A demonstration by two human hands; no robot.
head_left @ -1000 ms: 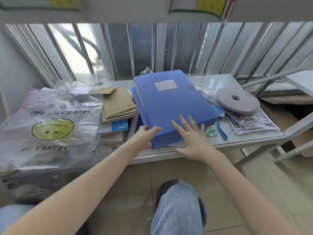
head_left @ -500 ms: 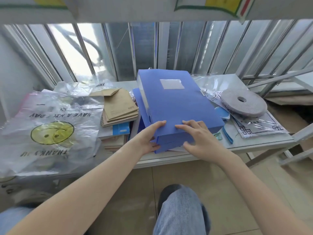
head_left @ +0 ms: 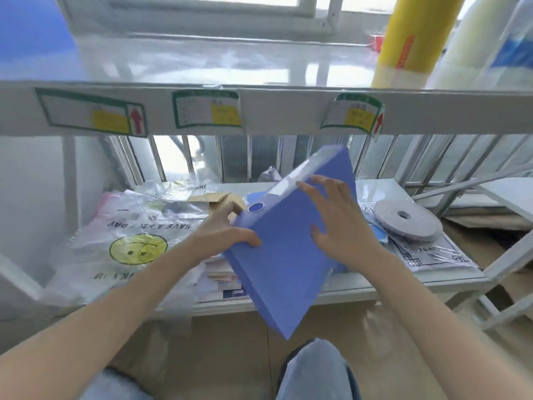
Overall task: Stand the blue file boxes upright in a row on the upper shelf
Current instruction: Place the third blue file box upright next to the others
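A blue file box [head_left: 284, 264] is off the lower shelf, tilted with one corner pointing down toward my knee. My left hand [head_left: 222, 235] grips its left edge near the round spine hole. My right hand [head_left: 337, 226] presses flat against its broad face, fingers spread. Another blue file box [head_left: 255, 196] lies flat on the lower shelf behind, mostly hidden. The upper shelf [head_left: 202, 62] runs across the top of the view, and a blue file box [head_left: 31, 36] fills its far left corner, cut off by the frame.
The upper shelf's front rail [head_left: 274, 111] bears three green-and-yellow labels. A yellow roll [head_left: 409, 39] and white bottles stand at its right. On the lower shelf lie a smiley plastic bag [head_left: 135, 243], brown envelopes [head_left: 216, 199] and a grey tape roll [head_left: 406, 219].
The top blue file box has left the stack and tipped up on edge between both hands. The view has swung upward, bringing the upper shelf into sight.
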